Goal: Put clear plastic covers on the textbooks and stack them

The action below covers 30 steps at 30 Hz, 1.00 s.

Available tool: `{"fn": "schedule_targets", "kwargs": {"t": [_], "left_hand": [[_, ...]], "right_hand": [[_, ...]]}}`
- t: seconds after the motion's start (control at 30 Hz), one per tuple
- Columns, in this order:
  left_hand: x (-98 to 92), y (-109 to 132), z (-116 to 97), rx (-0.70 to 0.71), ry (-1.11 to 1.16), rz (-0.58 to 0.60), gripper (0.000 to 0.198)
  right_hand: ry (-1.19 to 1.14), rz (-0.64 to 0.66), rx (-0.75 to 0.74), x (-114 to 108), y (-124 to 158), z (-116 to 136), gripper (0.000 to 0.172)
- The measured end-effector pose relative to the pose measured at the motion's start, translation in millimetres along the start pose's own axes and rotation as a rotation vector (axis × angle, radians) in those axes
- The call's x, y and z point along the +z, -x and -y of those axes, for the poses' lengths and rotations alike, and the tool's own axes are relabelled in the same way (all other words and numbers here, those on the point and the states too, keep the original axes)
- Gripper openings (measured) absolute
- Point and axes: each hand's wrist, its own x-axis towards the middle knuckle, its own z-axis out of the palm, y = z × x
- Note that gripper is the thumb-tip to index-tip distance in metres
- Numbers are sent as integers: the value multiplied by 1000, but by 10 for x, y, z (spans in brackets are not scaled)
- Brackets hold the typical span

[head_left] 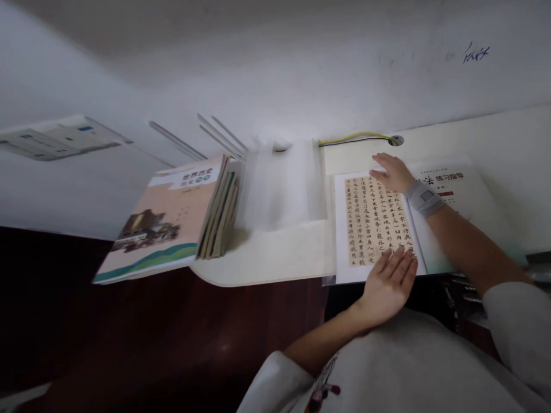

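My right hand (394,174) has its fingers spread and straight at about 12 o'clock of the booklet (428,246), tips reaching past the far edge; my left hand (387,287) lies at 6 o'clock, fingers extended close together over the near edge. Neither grips anything, and how firmly either presses I cannot tell. The booklet lies spread on the bench (275,258), a page of columned characters (361,223) on the 9 o'clock side of its fold and a titled cover (447,178) on the 3 o'clock side, where my forearm, with its grey wristband (426,198), crosses over. I judge that I am flattening and squaring it; the next move seems to call for light, even pressure, so that nothing creases or slides. Further toward 9 o'clock lies a clear plastic sheet (279,189), then a stack of books (185,206). At 11 o'clock a yellow cable (357,135) runs to a hole in the bench; towards 1 o'clock, a scribble (476,54) marks the wall (344,74).
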Motion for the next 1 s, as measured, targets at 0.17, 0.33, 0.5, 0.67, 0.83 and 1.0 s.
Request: {"fn": "schedule_targets", "kwargs": {"t": [0.17, 0.33, 0.5, 0.67, 0.83, 1.0], "left_hand": [[90, 18, -17, 0, 4, 45, 32], [74, 281, -69, 87, 477, 65, 26], [138, 543, -131, -428, 1143, 243, 59], [82, 425, -13, -867, 1242, 85, 73], [-216, -28, 96, -559, 627, -194, 37], [-310, -681, 108, -89, 485, -57, 47]], "right_hand": [[77, 120, -16, 12, 5, 13, 80], [170, 174, -107, 40, 29, 81, 80], [91, 203, -183, 29, 31, 108, 80], [-211, -73, -86, -229, 50, 216, 71], [-278, -363, -30, -931, 373, 279, 64], [-472, -422, 333, -1391, 1163, -64, 63]]}}
